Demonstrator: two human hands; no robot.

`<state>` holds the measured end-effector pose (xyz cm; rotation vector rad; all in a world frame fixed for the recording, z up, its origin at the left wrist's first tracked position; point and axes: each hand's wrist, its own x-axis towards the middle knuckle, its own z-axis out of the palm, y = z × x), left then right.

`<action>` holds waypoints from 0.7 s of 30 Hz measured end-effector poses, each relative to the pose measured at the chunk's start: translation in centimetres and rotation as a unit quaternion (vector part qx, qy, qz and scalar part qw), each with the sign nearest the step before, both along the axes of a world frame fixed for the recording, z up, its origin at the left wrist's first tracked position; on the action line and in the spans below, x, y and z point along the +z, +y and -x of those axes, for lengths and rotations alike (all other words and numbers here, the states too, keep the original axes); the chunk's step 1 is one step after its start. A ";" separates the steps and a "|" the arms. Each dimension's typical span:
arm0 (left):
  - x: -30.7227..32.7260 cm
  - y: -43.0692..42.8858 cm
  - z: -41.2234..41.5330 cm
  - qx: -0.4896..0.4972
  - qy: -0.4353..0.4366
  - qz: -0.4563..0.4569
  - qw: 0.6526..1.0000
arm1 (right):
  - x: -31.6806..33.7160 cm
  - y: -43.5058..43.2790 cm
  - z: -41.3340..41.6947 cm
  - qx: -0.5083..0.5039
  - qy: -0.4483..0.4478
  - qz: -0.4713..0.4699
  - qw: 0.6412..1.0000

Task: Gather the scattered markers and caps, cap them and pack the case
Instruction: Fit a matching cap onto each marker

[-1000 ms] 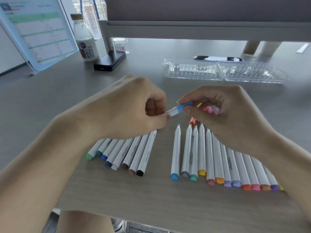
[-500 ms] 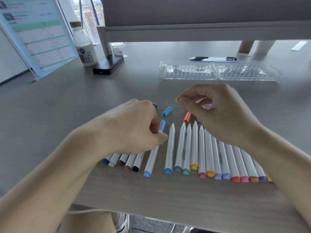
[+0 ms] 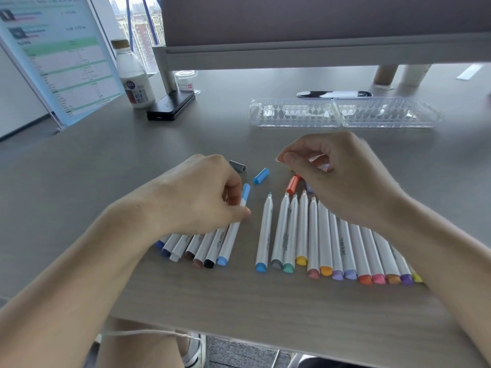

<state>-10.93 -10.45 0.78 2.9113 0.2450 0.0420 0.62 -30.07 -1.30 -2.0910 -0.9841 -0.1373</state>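
My left hand (image 3: 196,197) pinches a white marker with a light-blue cap (image 3: 231,235), which lies at the right end of a row of capped markers (image 3: 191,245). To the right, several uncapped markers (image 3: 345,243) lie side by side with their tips pointing away, a blue-ended one (image 3: 264,235) slightly apart from them. Loose grey (image 3: 237,166), blue (image 3: 261,176) and orange (image 3: 292,184) caps rest beyond the rows. My right hand (image 3: 345,181) hovers over the caps with curled fingers, and pink and purple caps peek from its palm. The clear case (image 3: 342,112) lies open and empty at the back.
A milk bottle (image 3: 134,78), a black box (image 3: 171,106), a small jar (image 3: 187,79) and a tilted sign (image 3: 58,62) stand at the back left. A black-and-white pen (image 3: 333,94) lies behind the case. The table's front edge runs just below the marker ends.
The blue cap has been pushed onto the marker between both hands. My left hand has lowered the capped marker to the end of the capped row, and my right hand has drawn back.
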 end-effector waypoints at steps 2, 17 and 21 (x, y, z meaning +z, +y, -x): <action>0.0 -0.1 0.0 0.001 0.000 0.006 1.000 | 0.0 0.0 0.0 -0.001 -0.004 0.002 1.000; -0.6 -2.5 -1.2 0.006 0.008 0.044 0.999 | 0.1 0.0 0.2 -0.005 -0.004 0.005 1.000; -0.6 -2.3 -1.2 0.025 0.010 0.031 0.999 | 0.1 0.0 0.1 -0.004 -0.002 0.010 1.000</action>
